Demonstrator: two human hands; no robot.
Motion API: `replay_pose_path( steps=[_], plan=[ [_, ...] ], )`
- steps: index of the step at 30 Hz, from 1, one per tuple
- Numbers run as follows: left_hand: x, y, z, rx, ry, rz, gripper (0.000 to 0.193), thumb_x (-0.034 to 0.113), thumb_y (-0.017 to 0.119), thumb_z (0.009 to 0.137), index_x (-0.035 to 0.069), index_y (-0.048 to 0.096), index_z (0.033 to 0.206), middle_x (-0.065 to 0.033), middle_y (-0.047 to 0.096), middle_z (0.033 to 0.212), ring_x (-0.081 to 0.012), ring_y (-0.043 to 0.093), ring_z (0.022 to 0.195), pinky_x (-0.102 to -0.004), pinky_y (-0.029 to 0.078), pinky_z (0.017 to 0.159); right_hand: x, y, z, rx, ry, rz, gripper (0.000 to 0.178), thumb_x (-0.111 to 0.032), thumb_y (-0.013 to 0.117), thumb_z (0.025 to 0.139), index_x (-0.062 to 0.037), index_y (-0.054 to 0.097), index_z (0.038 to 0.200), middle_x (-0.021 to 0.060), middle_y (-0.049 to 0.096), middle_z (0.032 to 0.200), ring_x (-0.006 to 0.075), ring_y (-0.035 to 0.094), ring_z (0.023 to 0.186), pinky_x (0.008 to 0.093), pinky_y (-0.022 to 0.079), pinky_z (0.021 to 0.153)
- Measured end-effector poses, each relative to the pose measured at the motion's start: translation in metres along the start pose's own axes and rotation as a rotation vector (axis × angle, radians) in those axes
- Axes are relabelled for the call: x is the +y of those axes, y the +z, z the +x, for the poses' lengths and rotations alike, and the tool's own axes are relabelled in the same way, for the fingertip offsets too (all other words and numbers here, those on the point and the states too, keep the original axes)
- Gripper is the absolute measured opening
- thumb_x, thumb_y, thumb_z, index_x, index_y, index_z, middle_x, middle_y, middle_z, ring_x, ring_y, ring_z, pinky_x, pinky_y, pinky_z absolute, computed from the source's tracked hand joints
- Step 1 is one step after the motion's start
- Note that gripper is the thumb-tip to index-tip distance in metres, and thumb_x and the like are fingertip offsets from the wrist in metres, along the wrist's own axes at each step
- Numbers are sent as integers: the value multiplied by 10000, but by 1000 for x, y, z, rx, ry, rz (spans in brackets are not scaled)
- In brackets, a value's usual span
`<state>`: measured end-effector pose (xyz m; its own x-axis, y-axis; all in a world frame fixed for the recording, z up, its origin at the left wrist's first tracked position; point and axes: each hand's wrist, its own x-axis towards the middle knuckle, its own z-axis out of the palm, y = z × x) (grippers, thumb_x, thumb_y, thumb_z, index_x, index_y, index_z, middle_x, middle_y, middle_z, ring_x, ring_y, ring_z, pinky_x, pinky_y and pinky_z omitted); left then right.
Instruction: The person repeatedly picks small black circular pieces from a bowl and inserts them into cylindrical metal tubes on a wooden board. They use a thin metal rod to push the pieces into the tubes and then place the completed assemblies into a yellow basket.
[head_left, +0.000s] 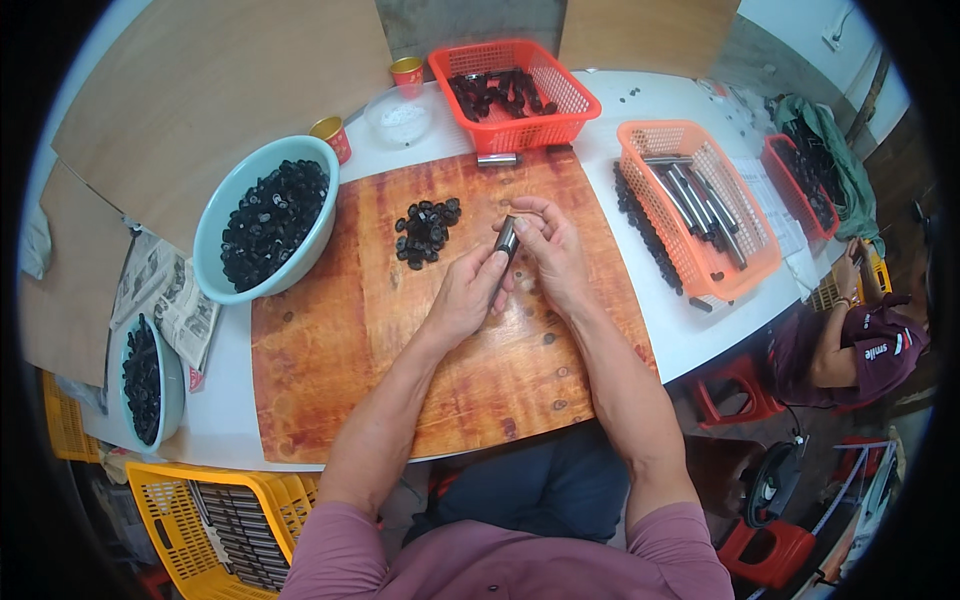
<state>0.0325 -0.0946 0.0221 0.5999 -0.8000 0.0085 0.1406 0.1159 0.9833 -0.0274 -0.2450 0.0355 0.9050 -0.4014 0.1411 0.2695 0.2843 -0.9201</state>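
A short dark, shiny metal tube (507, 238) is held tilted above the wooden board (340, 370), its upper end pointing away from me. My left hand (468, 292) wraps round the tube's lower part, thumb along its side. At the upper end, the fingers and thumb of my right hand (556, 258) close on the tube; whether a small part sits between them is hidden. Just beyond my left hand lies a loose pile of small round black caps (425, 232). Another shiny tube (497, 160) lies at the board's far edge, by the red basket (530, 135).
Black parts fill a large pale-blue basin (325, 235) and a smaller basin (172, 400) at left. An orange basket (750, 270) holds metal tubes at right. A yellow crate (165, 520) of stacked tubes stands low at left. Another person (850, 345) sits at far right.
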Motion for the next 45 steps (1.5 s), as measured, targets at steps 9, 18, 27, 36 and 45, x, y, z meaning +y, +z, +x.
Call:
replay_pose_path(
  steps=[9,18,27,36,45],
  plan=[
    [8,-7,-13,91,52,400,274,254,459,1074,16,555,1169,-39,594,807,-127,563,637,-281,454,579,2,-3,3,-53,16,-126,275,-199,655,980,5,632,1163,52,697,954,87,624,851,248,498,766],
    [29,-32,-62,59,232,1296,243,133,594,973,-26,530,1146,-225,523,1008,-408,538,947,-477,450,829,5,4,-3,-259,102,-579,242,-223,693,928,-13,728,1043,24,660,797,80,576,678,248,474,584],
    [12,-17,-53,137,436,1515,350,130,681,898,-21,537,1180,-192,555,1036,-370,549,974,-463,460,860,2,-6,-1,-290,93,-659,220,-106,702,898,44,725,1057,84,707,855,139,638,767,296,512,702],
    [5,-8,-51,238,510,1403,383,102,728,846,-3,589,1187,-175,577,1000,-359,583,918,-445,495,810,13,-22,6,-351,95,-537,179,-10,723,813,23,731,989,135,726,881,209,684,846,341,531,780],
    [9,-6,-57,240,444,1356,310,99,732,845,16,628,1125,-151,577,932,-344,600,888,-440,507,768,2,-22,4,-416,65,-640,172,-4,717,796,22,715,967,126,723,871,224,684,838,354,532,774]
  ],
)
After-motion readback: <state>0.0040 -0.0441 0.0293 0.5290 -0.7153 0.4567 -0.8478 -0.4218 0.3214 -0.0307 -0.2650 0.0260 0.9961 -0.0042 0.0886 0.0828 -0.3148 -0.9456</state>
